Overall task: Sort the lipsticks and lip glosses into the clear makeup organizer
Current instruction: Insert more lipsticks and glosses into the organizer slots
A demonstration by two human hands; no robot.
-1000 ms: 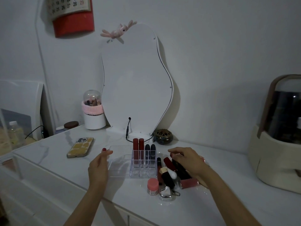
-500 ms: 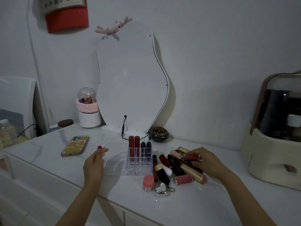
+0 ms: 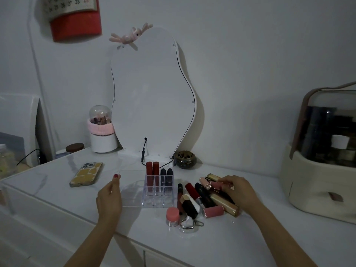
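The clear makeup organizer (image 3: 133, 193) stands on the white dresser top, with two red tubes (image 3: 152, 175) and two dark lipsticks (image 3: 166, 178) upright in its back slots. My left hand (image 3: 109, 197) rests against the organizer's left edge, fingers curled on its rim. To its right lies a pile of lipsticks and glosses (image 3: 202, 197). My right hand (image 3: 238, 191) is over the pile's far side, fingers closed on a pink lip gloss (image 3: 216, 185) lying at the top of the pile.
A pink jar (image 3: 172, 216) and a silver heart keyring (image 3: 187, 223) lie in front of the pile. A phone (image 3: 86, 174) lies left, a mirror (image 3: 152, 97) and a small dark pot (image 3: 185, 159) behind, a beige storage case (image 3: 319, 151) at right.
My right hand has shifted from the middle of the pile to its far right side and closed on the pink gloss. The left hand has stayed at the organizer.
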